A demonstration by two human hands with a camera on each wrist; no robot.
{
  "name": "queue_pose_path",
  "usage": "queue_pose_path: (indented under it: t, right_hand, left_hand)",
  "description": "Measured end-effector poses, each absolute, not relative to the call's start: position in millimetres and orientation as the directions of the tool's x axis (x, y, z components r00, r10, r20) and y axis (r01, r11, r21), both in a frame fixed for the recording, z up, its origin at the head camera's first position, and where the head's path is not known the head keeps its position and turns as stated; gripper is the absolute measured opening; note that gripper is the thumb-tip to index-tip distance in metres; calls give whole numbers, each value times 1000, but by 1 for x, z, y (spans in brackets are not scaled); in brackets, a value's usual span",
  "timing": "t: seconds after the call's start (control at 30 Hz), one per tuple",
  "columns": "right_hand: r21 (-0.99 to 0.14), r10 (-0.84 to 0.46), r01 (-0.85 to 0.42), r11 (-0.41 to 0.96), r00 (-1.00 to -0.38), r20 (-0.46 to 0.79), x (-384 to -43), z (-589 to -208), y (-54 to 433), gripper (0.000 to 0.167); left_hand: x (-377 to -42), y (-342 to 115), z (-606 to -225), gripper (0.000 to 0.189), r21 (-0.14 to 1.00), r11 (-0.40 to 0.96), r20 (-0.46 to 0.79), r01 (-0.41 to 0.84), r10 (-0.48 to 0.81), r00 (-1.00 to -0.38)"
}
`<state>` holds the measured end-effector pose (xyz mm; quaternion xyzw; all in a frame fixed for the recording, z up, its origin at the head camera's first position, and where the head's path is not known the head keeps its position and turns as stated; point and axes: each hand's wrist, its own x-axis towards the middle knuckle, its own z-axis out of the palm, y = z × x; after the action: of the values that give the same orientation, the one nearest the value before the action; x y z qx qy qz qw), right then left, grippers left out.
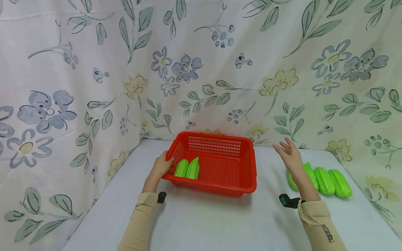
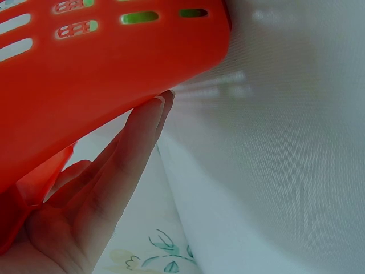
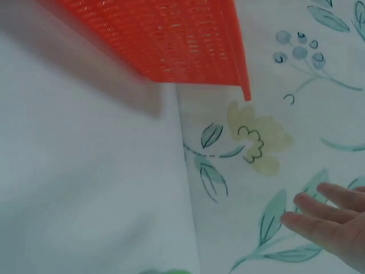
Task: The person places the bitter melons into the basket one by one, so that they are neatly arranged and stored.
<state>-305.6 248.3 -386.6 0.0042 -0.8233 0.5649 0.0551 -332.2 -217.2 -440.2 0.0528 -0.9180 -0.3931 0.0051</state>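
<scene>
My left hand (image 1: 161, 165) grips the left rim of a red plastic basket (image 1: 220, 188), thumb over the edge. In the left wrist view, its long fingers (image 2: 128, 154) lie along the underside of the basket's wall. Two bright green, ridged fruit-shaped pieces (image 1: 192, 169) lie side by side in the basket's left end. To the right of the basket, my right hand (image 1: 289, 155) is raised above the table with fingers spread and nothing in them. Several more green ridged pieces (image 1: 325, 180) lie in a row beyond the right forearm, which partly hides them.
A white table (image 1: 220, 226) carries everything. Floral cloth (image 1: 213, 69) hangs behind it and along both sides. In the right wrist view, the basket's slotted end wall (image 3: 188, 45) stands near the table's back edge. Dark wrist straps show at both cuffs.
</scene>
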Motion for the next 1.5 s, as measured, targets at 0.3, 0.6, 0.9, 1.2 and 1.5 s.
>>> queue_pose_path:
  t: [0.3,0.6,0.9,1.2,1.5]
  right_hand:
    - [-930,78,-22,367,-995,54,-307,-396,261,90]
    - [-924,119,17,381,-992,31,-307,-407,274,90]
    - [-926,153,62,371,-988,-5,-306,-421,288,92]
    - [-923,172,139,359,-982,-81,-309,-439,303,93]
    - [-903,176,192,384,-975,-133,-304,-447,305,91]
  left_hand:
    - [-331,-219,-441,50,722,686,-33,-91,-97,-995]
    - [-333,-219,-442,50,721,688,-30,-87,-94,-995]
    - [-334,-219,-441,50,722,686,-32,-87,-93,-995]
    - [-333,-218,-440,51,721,687,-36,-91,-94,-995]
    - [-333,-218,-439,50,720,689,-26,-84,-95,-995]
